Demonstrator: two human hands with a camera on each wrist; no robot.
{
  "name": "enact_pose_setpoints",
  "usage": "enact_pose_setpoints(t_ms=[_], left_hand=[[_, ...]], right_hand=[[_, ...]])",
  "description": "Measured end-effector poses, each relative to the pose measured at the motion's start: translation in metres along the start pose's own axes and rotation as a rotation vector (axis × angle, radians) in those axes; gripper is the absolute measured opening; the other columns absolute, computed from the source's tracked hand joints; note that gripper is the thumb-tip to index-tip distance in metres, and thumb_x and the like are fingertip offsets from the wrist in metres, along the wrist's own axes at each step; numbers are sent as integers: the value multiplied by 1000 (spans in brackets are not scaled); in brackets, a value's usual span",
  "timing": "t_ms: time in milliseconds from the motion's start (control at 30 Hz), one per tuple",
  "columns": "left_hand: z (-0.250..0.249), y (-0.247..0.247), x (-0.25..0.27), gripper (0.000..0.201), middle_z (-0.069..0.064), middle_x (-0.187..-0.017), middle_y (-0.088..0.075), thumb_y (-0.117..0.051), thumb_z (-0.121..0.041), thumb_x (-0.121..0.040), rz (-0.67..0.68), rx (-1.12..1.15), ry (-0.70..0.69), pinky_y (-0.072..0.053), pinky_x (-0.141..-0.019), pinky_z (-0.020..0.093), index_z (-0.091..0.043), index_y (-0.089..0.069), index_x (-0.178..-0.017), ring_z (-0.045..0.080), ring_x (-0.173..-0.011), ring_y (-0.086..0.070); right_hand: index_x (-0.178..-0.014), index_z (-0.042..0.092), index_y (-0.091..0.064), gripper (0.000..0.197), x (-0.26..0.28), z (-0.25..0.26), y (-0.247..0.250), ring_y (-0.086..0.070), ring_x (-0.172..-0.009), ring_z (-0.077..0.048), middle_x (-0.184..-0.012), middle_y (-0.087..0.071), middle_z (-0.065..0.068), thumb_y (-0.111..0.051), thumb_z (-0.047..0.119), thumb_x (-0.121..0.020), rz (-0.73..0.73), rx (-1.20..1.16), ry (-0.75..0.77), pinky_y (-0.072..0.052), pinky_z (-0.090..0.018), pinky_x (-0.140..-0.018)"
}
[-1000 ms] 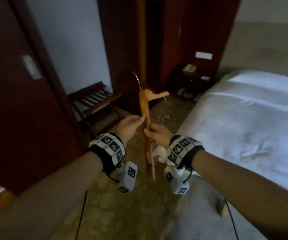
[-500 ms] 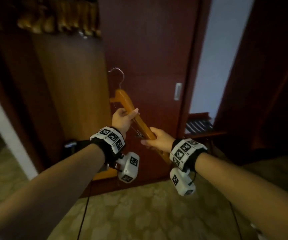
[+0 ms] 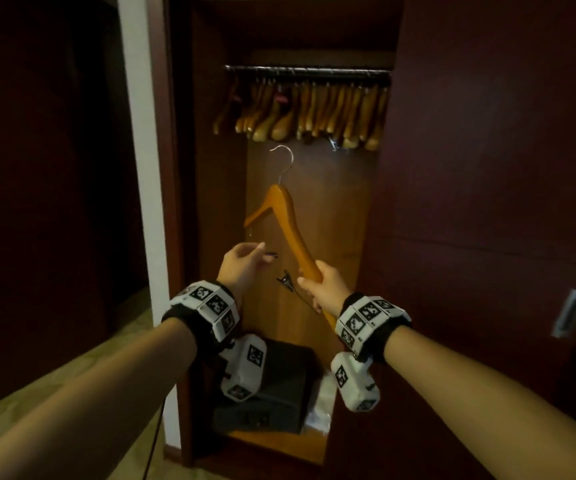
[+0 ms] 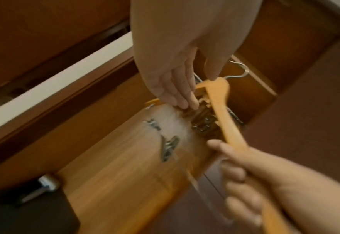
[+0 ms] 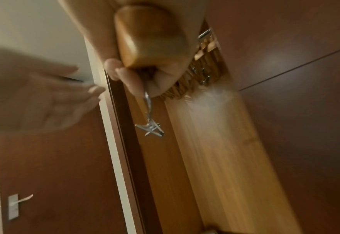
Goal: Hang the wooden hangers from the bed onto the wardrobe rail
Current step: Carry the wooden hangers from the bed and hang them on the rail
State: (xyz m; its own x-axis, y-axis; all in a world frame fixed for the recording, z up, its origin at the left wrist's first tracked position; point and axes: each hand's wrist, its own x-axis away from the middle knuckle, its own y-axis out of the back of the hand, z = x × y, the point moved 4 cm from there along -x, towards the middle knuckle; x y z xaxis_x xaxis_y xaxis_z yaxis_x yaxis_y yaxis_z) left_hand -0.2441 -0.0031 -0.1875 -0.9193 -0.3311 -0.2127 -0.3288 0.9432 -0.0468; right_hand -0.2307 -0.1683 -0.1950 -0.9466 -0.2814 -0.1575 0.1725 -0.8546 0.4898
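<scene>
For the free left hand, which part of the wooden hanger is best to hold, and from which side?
Probably the short upper arm of the wooden hanger, approached from the left: the right hand grips the lower arm, and the left hand is open beside it.

We see a dim head view: the left side and the right-hand door panels sink into near-black, while a warm glow falls on the wardrobe's back panel (image 3: 314,209) at centre. The forearms bulge at the lower corners from wide-angle stretch. Both wrist views look brighter, orange-tinted and soft. In the left wrist view the lower right blurs with motion, and a pale glare patch (image 4: 175,125) sits at centre. In the right wrist view the left hand (image 5: 44,98) smears at left, another hazy glare spot (image 5: 211,96) shows right of centre.
</scene>
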Motion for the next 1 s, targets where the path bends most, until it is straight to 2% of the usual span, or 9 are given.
enact_pose_setpoints(t_ms=[100, 233, 433, 567, 700, 733, 800, 867, 1000], left_hand=[[12, 30, -44, 21, 1, -84, -66, -50, -26, -96, -61, 8, -3, -44, -66, 21, -12, -56, -111, 10, -75, -60], [12, 64, -120, 20, 2, -78, -64, -49, -22, -97, -102, 19, -60, -44, -66, 22, -9, -55, -111, 11, -72, -58], [14, 78, -240, 19, 2, -78, -63, -51, -20, -96, -12, 19, -107, -44, -64, 21, -7, -58, -110, 10, -72, -59], [2, 65, -303, 15, 0, -77, -62, -51, -19, -96, 54, 23, -167, -45, -66, 20, -9, -58, -105, 10, -74, -59], [-1, 35, -351, 4, -2, -89, -66, -58, -26, -91, 118, -16, -238, -48, -93, 40, -23, -58, -94, 18, -98, -62], [-5, 25, -361, 8, -4, -95, -65, -60, -28, -90, 133, -38, -274, -47, -95, 42, -25, -57, -96, 18, -101, -61], [-19, 7, -376, 18, -10, -95, -59, -63, -29, -88, 142, -60, -370, -48, -93, 38, -24, -54, -103, 15, -100, -58], [-35, -10, -389, 26, -8, -96, -57, -65, -27, -87, 112, -58, -480, -47, -88, 31, -23, -51, -108, 14, -99, -56], [-63, -41, -409, 35, 3, -122, -50, -64, -23, -87, 54, -198, -697, -37, -90, 22, -14, -52, -119, 15, -112, -49]], right_hand=[[-124, 7, -46, 32, -60, 9, -12, -41, -45, -13, -65, -44, -3, -51, 18, -94, -27, -17, -15, -39, -24, -43], [-118, 6, -48, 26, -132, 19, -30, -42, -48, -12, -69, -46, -2, -51, 16, -95, -64, -25, -32, -41, -24, -46], [-115, 7, -50, 22, -225, 20, -54, -43, -50, -12, -68, -47, -2, -51, 15, -95, -191, 1, -116, -41, -23, -46], [-116, 3, -49, 23, -267, 22, -52, -42, -50, -12, -69, -46, -3, -49, 11, -95, -267, -30, -211, -39, -22, -46], [-117, 7, -49, 23, -297, 20, -36, -43, -50, -11, -70, -47, -3, -50, 14, -95, -368, -32, -265, -40, -21, -46], [-116, 8, -48, 22, -304, 21, -30, -43, -50, -11, -71, -47, -2, -50, 14, -95, -381, -31, -268, -40, -21, -46], [-109, 12, -46, 14, -318, 22, -20, -43, -51, -11, -72, -47, -2, -49, 15, -95, -396, -18, -255, -40, -20, -46], [-100, 16, -43, 7, -330, 24, -11, -43, -50, -11, -70, -47, -2, -48, 13, -95, -405, 9, -239, -39, -21, -46], [-82, 12, -45, 13, -357, 37, 6, -43, -47, -14, -67, -48, -4, -44, 6, -93, -420, 45, -219, -39, -25, -45]])
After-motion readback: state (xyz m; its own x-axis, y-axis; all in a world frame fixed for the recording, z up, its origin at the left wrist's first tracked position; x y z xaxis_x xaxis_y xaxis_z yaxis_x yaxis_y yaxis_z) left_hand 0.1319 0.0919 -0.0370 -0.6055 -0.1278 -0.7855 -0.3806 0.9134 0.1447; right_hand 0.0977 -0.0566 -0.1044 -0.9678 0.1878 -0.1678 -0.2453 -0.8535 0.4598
